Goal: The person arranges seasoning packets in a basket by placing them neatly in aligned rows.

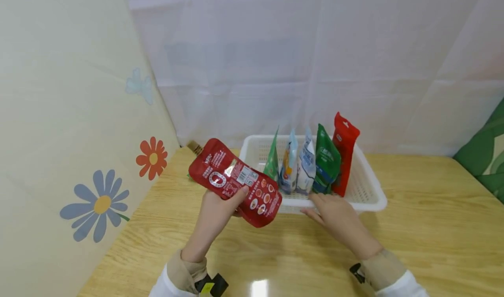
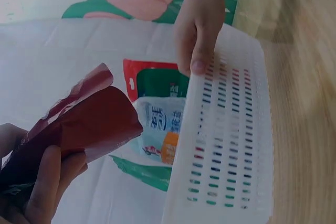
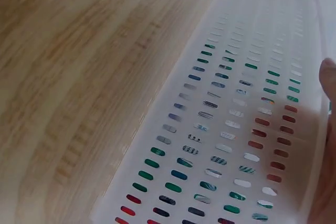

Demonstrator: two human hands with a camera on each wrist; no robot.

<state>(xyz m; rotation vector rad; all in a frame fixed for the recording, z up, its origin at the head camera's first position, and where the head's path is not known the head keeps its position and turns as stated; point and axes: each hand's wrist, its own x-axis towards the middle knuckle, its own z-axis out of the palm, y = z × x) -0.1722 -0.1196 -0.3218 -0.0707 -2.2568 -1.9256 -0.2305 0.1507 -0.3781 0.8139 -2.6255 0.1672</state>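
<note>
The left hand (image 1: 218,211) pinches a red pouch (image 1: 236,181) by its near long side, thumb flat on the printed face and fingers behind. The pouch is held above the table (image 1: 425,227), its long axis slanting: the gold cap (image 1: 194,147) points to the table's far left corner, and the wide end points right and toward the near edge. That wide end overlaps the near left corner of the white basket (image 1: 373,187) in the head view; the left wrist view shows a gap between pouch and rim.

The basket stands by the table's far edge. The right hand (image 1: 334,214) grips its near rim, thumb outside, well to the right of the pouch, so the left hand is nearer the basket's left end. In the basket, left to right, stand a green packet (image 1: 271,161), a blue-and-orange packet (image 1: 289,168), a white-and-blue packet (image 1: 306,168), a dark green packet (image 1: 327,161) and a red packet (image 1: 344,150).
</note>
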